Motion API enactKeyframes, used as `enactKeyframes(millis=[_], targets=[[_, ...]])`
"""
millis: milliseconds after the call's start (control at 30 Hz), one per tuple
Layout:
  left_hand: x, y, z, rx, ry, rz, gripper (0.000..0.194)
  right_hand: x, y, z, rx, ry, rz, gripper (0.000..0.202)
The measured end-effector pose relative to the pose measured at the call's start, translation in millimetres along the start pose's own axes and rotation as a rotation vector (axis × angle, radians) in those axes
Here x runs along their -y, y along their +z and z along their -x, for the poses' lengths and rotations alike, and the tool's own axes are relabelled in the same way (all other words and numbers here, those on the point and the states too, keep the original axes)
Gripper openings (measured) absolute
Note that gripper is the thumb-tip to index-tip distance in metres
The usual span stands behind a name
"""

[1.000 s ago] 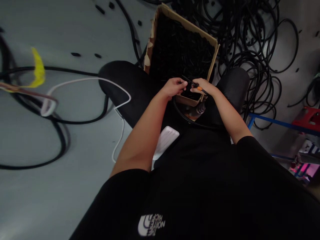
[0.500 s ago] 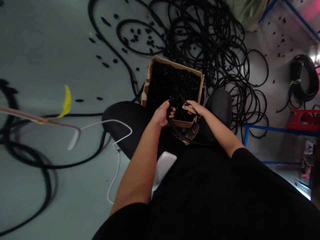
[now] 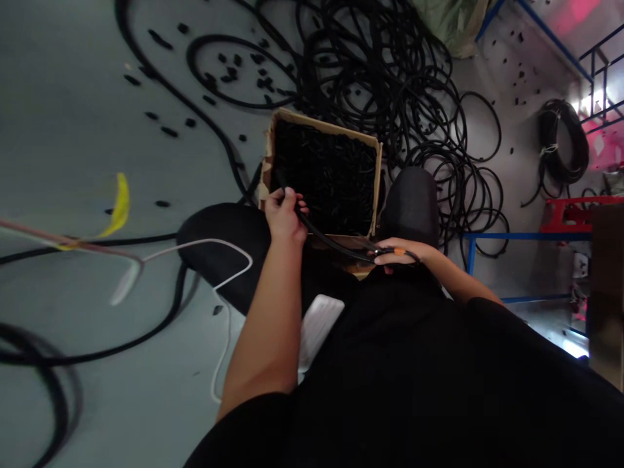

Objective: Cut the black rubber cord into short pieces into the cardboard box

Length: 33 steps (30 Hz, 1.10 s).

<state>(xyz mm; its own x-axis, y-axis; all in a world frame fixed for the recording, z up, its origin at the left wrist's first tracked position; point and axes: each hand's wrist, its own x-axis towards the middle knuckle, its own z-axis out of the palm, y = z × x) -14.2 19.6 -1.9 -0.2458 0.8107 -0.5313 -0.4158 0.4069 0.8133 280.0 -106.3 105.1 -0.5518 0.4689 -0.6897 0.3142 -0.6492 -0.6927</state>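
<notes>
My left hand [image 3: 286,211] is closed round a thick black cable [image 3: 324,240] at the near left corner of a cardboard box [image 3: 377,188]. Many small black pieces [image 3: 326,175] fill the box. The cable runs from my left hand down and right to my right hand [image 3: 402,252], over my lap. Closed fingers of my right hand grip a tool [image 3: 400,251] with orange on its handle, against the cable. The tool's jaws are too small to make out.
Tangled black cable [image 3: 361,71] lies on the floor beyond the box. At the right are a coiled cable [image 3: 565,143], a red stool [image 3: 565,214] and a blue frame [image 3: 517,237]. A white device [image 3: 319,328] rests on my lap; a white cord [image 3: 229,325] hangs at the left.
My hands have moved apart: the left one to the box's left corner, the right one toward my body with the tool. A straight length of cable now shows between them.
</notes>
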Motion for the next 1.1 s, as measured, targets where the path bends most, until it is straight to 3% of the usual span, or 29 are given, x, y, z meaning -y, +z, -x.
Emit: enactKeyframes(millis=[133, 233, 300, 400, 500, 667, 767, 933, 1100], targets=[[-1.9, 14.7, 14.2, 0.152, -0.111, 0.054, 0.032, 14.9, -22.1, -23.8, -0.336, -0.071, 0.03, 0.022], [-2.6, 24.7, 22.6, 0.194, -0.146, 0.021, 0.024, 36.0, -44.5, -63.0, -0.432, -0.136, 0.239, 0.018], [-1.1, 28.4, 24.8, 0.168, -0.129, -0.028, 0.029, 50.4, -58.0, -89.6, -0.462, -0.203, 0.458, 0.022], [4.2, 29.5, 24.4, 0.13, -0.077, -0.125, 0.041, 66.2, -68.1, -121.4, -0.457, -0.185, 0.66, 0.032], [12.1, 27.3, 21.8, 0.166, -0.021, -0.23, 0.043, 71.5, -64.8, -139.9, -0.381, -0.094, 0.662, 0.032], [24.5, 20.1, 12.0, 0.2, 0.105, -0.41, 0.042, 70.7, -52.4, -150.9, -0.339, 0.013, 0.567, 0.034], [30.2, 13.7, 3.3, 0.187, 0.153, -0.474, 0.04, 72.1, -51.2, -154.2, -0.366, -0.003, 0.653, 0.04], [37.9, 6.2, -5.9, 0.166, 0.112, -0.481, 0.041, 71.4, -56.3, -152.3, -0.403, -0.124, 0.815, 0.044], [41.3, 9.1, -0.8, 0.299, 0.027, -0.466, 0.046, 68.0, -60.2, -151.0, -0.293, -0.051, 0.652, 0.038]])
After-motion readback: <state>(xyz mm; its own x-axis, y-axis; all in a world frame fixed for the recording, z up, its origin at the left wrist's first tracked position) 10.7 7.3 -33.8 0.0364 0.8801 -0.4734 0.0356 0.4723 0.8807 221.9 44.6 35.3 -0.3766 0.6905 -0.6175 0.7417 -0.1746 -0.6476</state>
